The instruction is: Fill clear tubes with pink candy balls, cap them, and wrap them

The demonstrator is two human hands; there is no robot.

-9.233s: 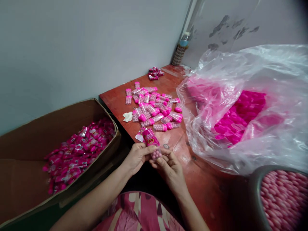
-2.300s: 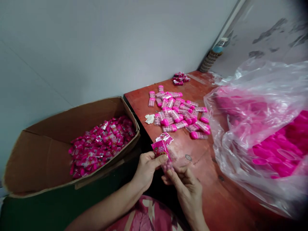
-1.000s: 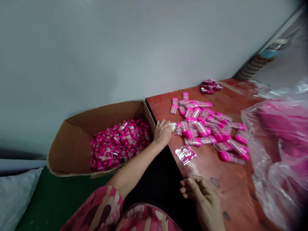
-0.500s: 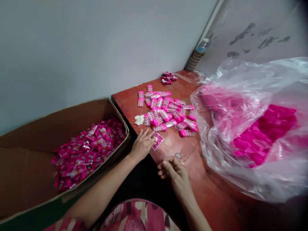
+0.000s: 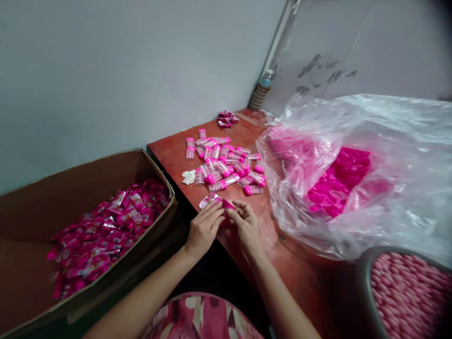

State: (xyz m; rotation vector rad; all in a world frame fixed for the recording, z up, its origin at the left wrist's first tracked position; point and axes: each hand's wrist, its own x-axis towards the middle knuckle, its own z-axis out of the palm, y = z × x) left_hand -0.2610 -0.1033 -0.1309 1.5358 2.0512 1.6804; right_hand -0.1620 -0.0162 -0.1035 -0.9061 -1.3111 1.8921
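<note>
At the near edge of the red table, both hands meet on a small pink printed wrapper (image 5: 228, 204). My left hand (image 5: 205, 230) has its fingers bent over the wrapper's left side. My right hand (image 5: 247, 228) pinches its right side between thumb and fingers. A shiny pink and clear piece (image 5: 209, 198) shows just beyond my left fingertips; whether it belongs to the same wrapper I cannot tell. Past the hands lies a loose pile of small clear bottles (image 5: 226, 165) with pink caps, filled with pink pellets.
On the left stands a cardboard box (image 5: 164, 181) holding many pink wrapped packs (image 5: 116, 230). A clear plastic bag (image 5: 282, 207) of pink caps (image 5: 335, 188) covers the table's right. A tub of pink pellets (image 5: 409, 292) stands near right. White scrap (image 5: 189, 177) and a bottle (image 5: 263, 87) lie farther off.
My right hand has moved forward to the wrapper, which now sits lifted and turned between both hands instead of flat under my left fingers. The view has shifted right, bringing in the tub.
</note>
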